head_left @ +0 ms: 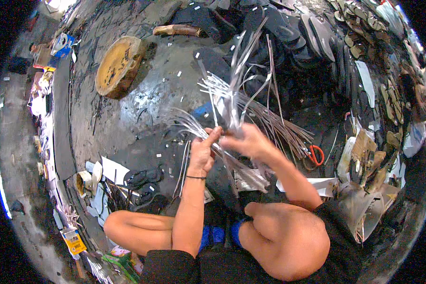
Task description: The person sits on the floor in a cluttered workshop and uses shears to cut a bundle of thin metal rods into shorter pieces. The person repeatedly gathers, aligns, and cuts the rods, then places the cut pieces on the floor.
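I sit on the floor with knees bent. My right hand (251, 140) grips a bundle of thin silvery strips (232, 97) that fan upward and outward from it. My left hand (202, 151) is closed around the lower part of the same strips, one finger stretched up toward the right hand. More loose strips (274, 125) lie spread on the dark floor to the right of my hands and under them.
A round wooden block (119, 65) lies at upper left. Red-handled scissors (315, 155) rest right of my right forearm. Dark sandal soles (312, 33) are piled at the top and right. Paper and cardboard scraps (364, 156) lie at right, black sandals (142, 179) at lower left.
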{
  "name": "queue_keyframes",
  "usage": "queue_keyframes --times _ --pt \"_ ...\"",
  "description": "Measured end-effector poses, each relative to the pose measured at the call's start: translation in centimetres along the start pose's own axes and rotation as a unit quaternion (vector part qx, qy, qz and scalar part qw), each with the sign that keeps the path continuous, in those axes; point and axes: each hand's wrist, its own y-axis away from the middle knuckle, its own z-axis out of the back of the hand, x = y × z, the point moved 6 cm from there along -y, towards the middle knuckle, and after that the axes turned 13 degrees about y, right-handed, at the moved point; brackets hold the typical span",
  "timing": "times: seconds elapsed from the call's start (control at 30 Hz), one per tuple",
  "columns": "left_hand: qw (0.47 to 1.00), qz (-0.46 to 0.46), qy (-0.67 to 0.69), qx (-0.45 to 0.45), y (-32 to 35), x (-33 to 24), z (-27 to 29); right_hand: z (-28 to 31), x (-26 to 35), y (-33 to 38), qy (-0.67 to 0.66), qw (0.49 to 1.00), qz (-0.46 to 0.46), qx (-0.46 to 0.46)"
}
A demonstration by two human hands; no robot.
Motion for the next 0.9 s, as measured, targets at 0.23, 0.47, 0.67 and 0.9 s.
queue_keyframes --times 0.23,0.47,0.67,0.9 --pt "0.999 0.03 0.039 0.022 0.3 0.0 0.7 2.2 -4.7 -0.5 -0.03 0.998 -0.022 -0.052" --pt "0.998 -0.031 -0.055 -0.002 -0.1 0.2 -0.2 -1.6 -6.0 1.5 0.028 0.996 -0.075 0.03" --pt "0.991 0.037 -0.127 0.012 0.5 0.2 0.5 -2.4 -6.8 1.0 -0.119 0.99 -0.071 0.035" --pt "0.994 -0.02 -0.093 0.061 0.6 0.9 -0.1 -3.5 -7.5 0.8 -0.054 0.997 -0.056 -0.006"
